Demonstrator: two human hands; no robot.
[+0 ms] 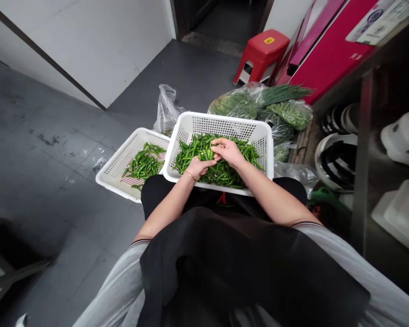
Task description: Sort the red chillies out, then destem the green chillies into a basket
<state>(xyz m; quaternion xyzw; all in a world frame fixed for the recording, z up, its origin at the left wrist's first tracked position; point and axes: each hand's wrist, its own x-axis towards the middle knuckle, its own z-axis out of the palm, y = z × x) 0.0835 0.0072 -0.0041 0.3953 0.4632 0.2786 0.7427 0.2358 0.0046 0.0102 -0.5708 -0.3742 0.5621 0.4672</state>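
A white perforated plastic basket (221,119) rests across my lap, with many green chili peppers (230,175) spread over its bottom. Above the pile my left hand (199,167) holds a few green chilies (206,154) in its curled fingers, the thumb pointing right. My right hand (227,152) meets it there, thumb and fingertips pinched together at the stem end of the held chilies. Which single pepper the right fingers grip is too small to tell for sure. Left of the lap basket, a second white basket (117,170) holds a smaller heap of green chilies (145,161).
Clear plastic bags of leafy greens (238,103) lie beyond the basket on the right, near a red stool (264,50). A metal shelf (361,168) with white containers (400,218) stands at my right. Grey floor tiles (71,181), partly wet, stretch to the left.
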